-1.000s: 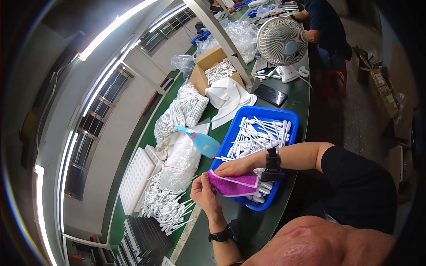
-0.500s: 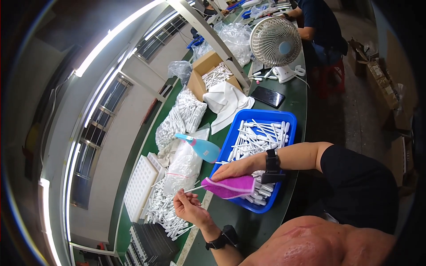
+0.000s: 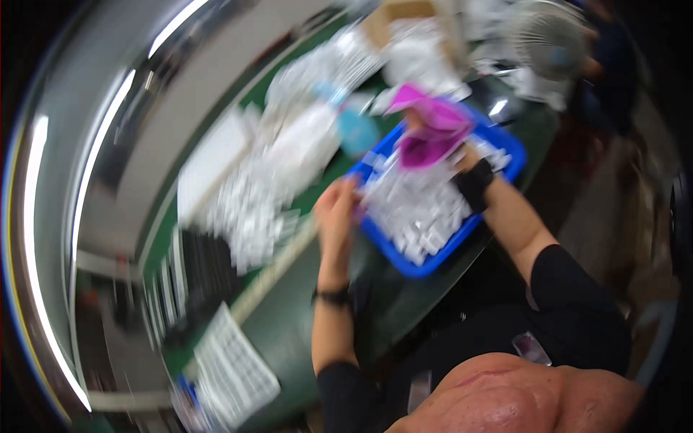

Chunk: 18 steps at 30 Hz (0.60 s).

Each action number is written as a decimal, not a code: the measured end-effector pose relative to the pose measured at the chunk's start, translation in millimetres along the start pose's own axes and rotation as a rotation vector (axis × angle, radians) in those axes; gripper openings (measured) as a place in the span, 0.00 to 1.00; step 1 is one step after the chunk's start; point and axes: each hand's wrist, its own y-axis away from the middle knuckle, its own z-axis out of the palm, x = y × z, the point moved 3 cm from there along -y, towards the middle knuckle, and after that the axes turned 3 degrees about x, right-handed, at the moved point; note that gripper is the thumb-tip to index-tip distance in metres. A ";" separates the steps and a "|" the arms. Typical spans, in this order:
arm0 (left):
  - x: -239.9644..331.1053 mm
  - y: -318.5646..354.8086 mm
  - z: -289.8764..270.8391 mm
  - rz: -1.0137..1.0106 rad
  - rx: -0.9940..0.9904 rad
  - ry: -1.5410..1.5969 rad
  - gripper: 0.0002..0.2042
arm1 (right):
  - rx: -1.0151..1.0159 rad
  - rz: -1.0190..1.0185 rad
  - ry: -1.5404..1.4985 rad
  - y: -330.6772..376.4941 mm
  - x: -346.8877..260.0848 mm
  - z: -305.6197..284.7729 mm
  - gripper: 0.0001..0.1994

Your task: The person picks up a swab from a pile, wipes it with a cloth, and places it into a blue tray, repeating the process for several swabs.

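My right hand [image 3: 468, 156] grips a magenta cloth [image 3: 434, 137] above the far part of a blue tray [image 3: 411, 270]. The cloth is bunched, and part of the fingers is hidden in it. White plastic sticks with thicker ends [image 3: 419, 209] fill the tray in a loose heap. My left hand [image 3: 336, 206] is beside the tray's left edge, fingers curled in. Motion blurs those fingers, and whatever lies in them cannot be made out.
Left of the tray lie a pile of white sticks [image 3: 245, 216], plastic bags [image 3: 307, 141] and a light blue spray bottle [image 3: 357, 133]. Farther off stand a cardboard box [image 3: 382, 25] and a fan [image 3: 548, 43]. A printed sheet [image 3: 234, 368] lies nearer me.
My view has swung, blurring everything. My right hand has moved the cloth away from my left hand to the tray's far part. The white stick between my hands no longer shows.
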 end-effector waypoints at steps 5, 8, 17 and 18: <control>-4.0 -10.3 27.7 0.154 -0.113 -0.048 0.19 | -0.091 0.089 -0.547 6.7 158.8 -78.3 0.20; -11.2 2.6 -63.1 0.287 0.067 -0.727 0.13 | -0.061 0.156 -0.261 48.3 95.1 -20.2 0.23; -39.2 54.9 -263.4 0.078 0.613 -1.642 0.08 | -0.085 -0.088 0.638 54.6 49.7 -38.1 0.26; -42.7 57.9 -276.4 0.200 0.633 -1.635 0.06 | -0.088 -0.087 0.629 56.2 47.8 -34.0 0.26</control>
